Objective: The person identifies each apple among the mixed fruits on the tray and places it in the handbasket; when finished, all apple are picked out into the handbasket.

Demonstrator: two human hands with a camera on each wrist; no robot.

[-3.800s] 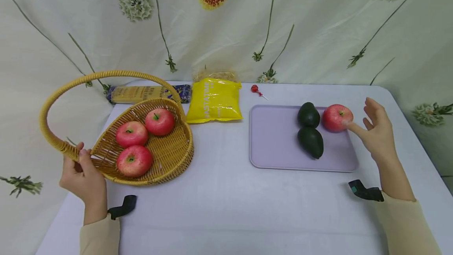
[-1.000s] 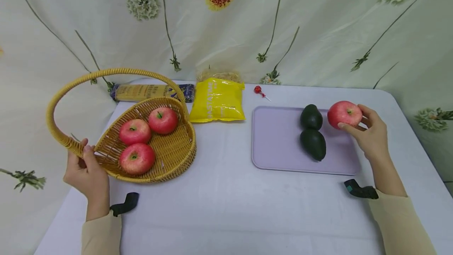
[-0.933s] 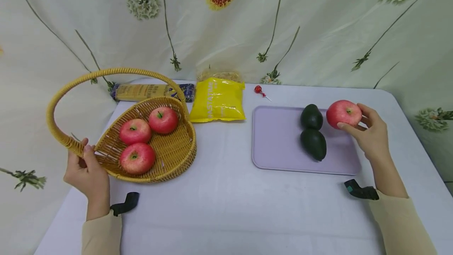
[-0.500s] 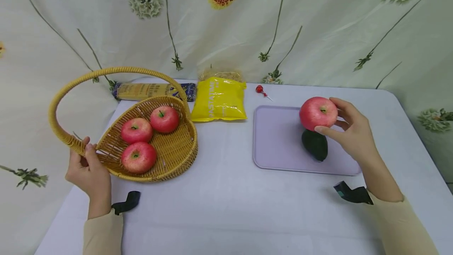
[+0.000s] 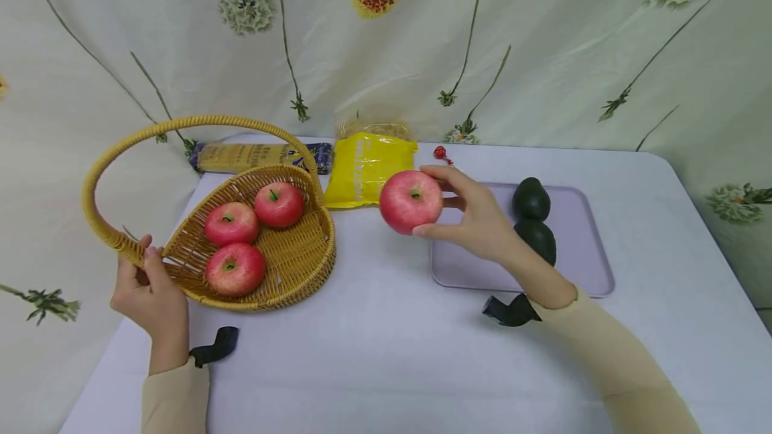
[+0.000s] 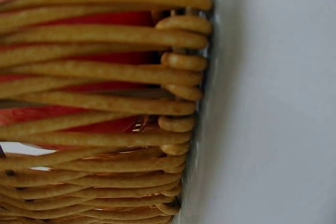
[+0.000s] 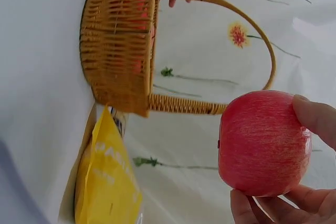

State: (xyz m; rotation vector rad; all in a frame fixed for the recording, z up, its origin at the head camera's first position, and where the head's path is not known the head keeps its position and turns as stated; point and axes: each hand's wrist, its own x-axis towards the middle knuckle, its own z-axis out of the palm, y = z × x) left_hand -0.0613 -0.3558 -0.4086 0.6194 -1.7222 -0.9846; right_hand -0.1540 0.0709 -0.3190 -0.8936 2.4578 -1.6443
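Observation:
In the head view my right hand (image 5: pixel 476 220) holds a red apple (image 5: pixel 411 202) between thumb and fingers, raised above the table left of the tray. The right wrist view shows that same apple (image 7: pixel 265 142) pinched, with the basket beyond it. My left hand (image 5: pixel 151 293) grips the wicker basket (image 5: pixel 295 273) where its arched handle meets the rim. Three red apples (image 5: pixel 235 269) lie inside the basket, toward its left and back. The left wrist view is filled by the basket's woven side (image 6: pixel 100 77), with red showing through the gaps; the hand itself is not visible there.
A lilac tray (image 5: pixel 579 266) at the right bears two dark green avocados (image 5: pixel 531 199), one partly covered by my right wrist. Along the back lie a blue and yellow packet (image 5: pixel 247 158), a yellow pasta bag (image 5: pixel 368 166), a clear bag behind it and a red lollipop (image 5: pixel 440 152).
My right hand has taken hold of the apple on the tray, lifted it and carried it left past the avocados and the tray's left edge. The left hand keeps its grip on the basket.

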